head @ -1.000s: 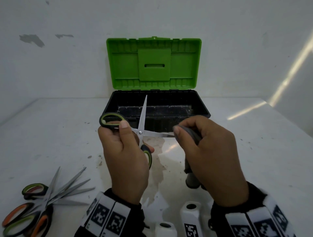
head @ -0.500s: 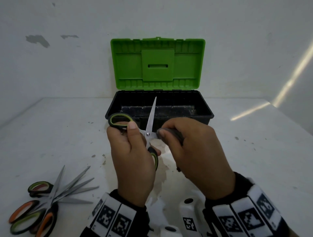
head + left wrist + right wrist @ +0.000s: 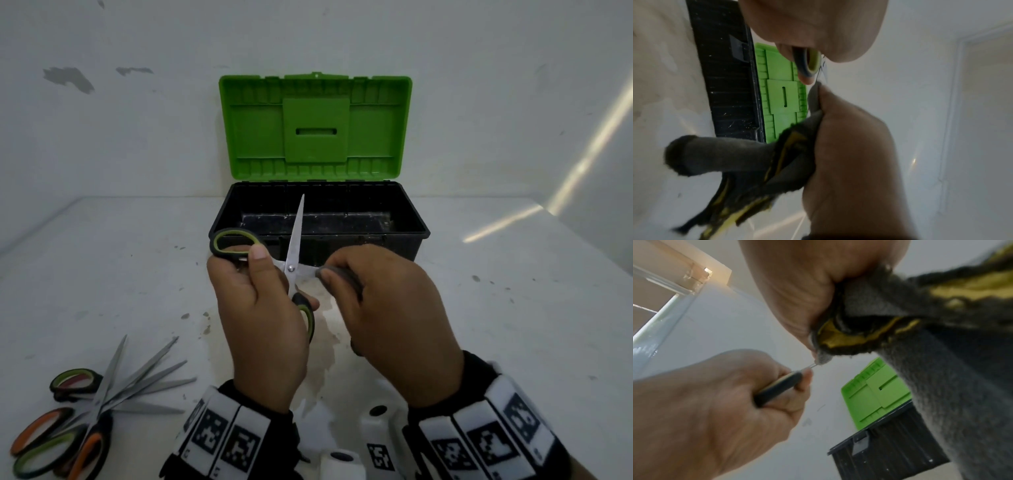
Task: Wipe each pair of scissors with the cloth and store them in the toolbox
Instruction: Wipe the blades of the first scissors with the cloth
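My left hand (image 3: pixel 261 301) grips the handles of a pair of black-and-green scissors (image 3: pixel 294 240) in front of the toolbox. The scissors are spread wide, one blade pointing up and the other pointing right. My right hand (image 3: pixel 387 308) pinches a grey cloth (image 3: pixel 342 279) around the right-pointing blade, close to the pivot. In the left wrist view the cloth (image 3: pixel 725 155) hangs from the right hand (image 3: pixel 855 162). The right wrist view shows the scissors handle (image 3: pixel 781 386) in the left hand (image 3: pixel 715 402) and the cloth (image 3: pixel 941 369) with yellow trim.
The black toolbox (image 3: pixel 421 229) stands open behind my hands, with its green lid (image 3: pixel 315 126) upright against the wall. Several more scissors (image 3: pixel 102 404) with orange or green handles lie piled at the front left of the white table (image 3: pixel 513 325).
My right hand has slid the cloth leftward along the horizontal blade, from near its tip to close by the pivot. My left hand has kept its grip on the handles.
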Motion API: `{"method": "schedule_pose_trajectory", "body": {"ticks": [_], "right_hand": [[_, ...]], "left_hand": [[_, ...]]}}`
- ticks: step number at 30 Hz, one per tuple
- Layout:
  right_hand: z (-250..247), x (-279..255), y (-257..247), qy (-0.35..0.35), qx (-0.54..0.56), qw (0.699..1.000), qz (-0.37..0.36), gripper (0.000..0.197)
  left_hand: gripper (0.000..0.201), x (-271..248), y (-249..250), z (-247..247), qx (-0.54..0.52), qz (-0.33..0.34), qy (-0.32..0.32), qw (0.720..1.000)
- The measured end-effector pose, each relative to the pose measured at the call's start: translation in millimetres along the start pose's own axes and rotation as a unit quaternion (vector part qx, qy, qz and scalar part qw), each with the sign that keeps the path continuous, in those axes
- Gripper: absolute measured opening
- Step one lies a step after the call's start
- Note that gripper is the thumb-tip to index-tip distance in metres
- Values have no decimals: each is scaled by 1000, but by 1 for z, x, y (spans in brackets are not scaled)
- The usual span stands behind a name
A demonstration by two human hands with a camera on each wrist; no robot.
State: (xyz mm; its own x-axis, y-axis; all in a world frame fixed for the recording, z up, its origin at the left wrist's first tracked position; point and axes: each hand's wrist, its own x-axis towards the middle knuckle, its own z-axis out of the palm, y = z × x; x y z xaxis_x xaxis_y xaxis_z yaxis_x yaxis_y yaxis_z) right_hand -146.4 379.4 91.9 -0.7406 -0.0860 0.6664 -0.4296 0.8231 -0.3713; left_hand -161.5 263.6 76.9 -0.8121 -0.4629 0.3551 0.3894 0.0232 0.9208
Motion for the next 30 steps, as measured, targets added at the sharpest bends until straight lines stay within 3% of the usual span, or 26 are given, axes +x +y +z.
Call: {"method": "schedule_pose_trajectory", "body": {"ticks": [4,10,20,25,30], "right_hand": [[-11,-3,13,4,13,999,47,9],[2,-5,3,45,-2,999,20,12],[-14,-22,34,9,-3,996,94,10],[-45,-18,42,4,11,992,128,13],[-62,1,23,-22,47,998,47,6]], "left_hand": [[15,1,1,0,-20,-21,1,1000],[14,-1,7,3,-28,-36,-3,999],[12,-4,4,-1,1,-59,-22,998],[14,12,9,-9,-15,-47,-78,996],[20,22,16,-18,-5,-91,-166,982]]}}
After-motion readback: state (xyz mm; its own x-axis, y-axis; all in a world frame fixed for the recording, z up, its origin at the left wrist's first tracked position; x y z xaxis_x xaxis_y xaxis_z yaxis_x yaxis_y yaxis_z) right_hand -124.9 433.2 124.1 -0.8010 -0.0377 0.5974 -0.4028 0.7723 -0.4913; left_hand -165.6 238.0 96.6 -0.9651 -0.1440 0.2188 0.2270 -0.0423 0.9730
